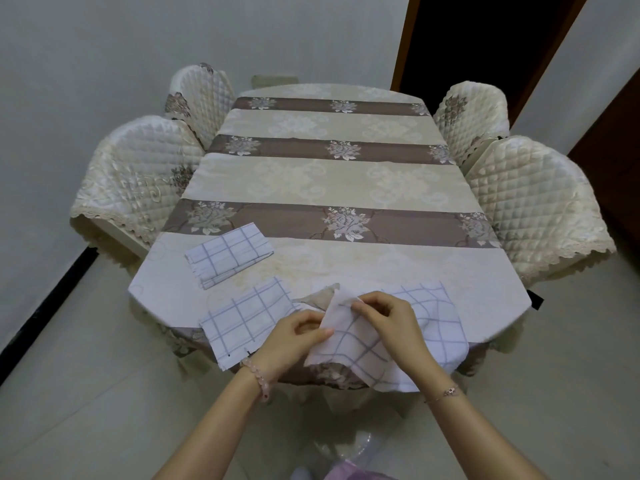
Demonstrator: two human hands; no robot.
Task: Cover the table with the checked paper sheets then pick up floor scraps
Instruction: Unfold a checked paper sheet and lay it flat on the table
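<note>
A long table [332, 181] wears a cream and brown flowered cloth. At its near edge lies a partly folded checked sheet [433, 327], white with blue-grey lines. My left hand [294, 336] pinches a raised layer of it at the lower edge. My right hand [381, 315] pinches the same layer near its top corner. Left of my hands a second folded checked sheet [242, 317] lies flat, overhanging the table edge. A third folded checked sheet [230, 256] rests farther back on the left.
Quilted cream chairs flank the table, two on the left [138, 181] and two on the right [533, 202]. A dark doorway [485, 39] opens at the back right. Pale floor tiles [86, 393] surround the table. A clear plastic item [346, 448] lies on the floor by my feet.
</note>
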